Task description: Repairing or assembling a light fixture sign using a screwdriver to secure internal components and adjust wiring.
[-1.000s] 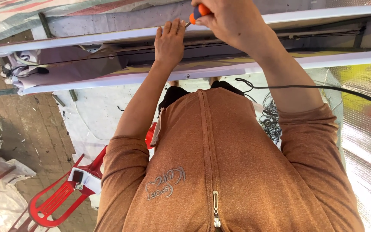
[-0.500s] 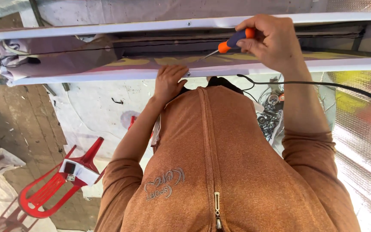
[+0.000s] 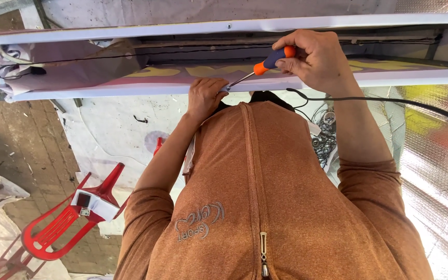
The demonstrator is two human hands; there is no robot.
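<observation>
off to the left a red plastic chair [image 3: 58,228] lies tipped on the brick floor [image 3: 11,140]. the left hand [image 3: 205,97] presses on the near white frame rail [image 3: 105,89], fingers curled over its edge beside the screwdriver tip. further right, the right hand [image 3: 315,59] grips the orange-and-blue screwdriver [image 3: 265,65] — fingers wrapped round its handle — blade angled down to the rail. a black cable [image 3: 390,101] trails off right.
</observation>
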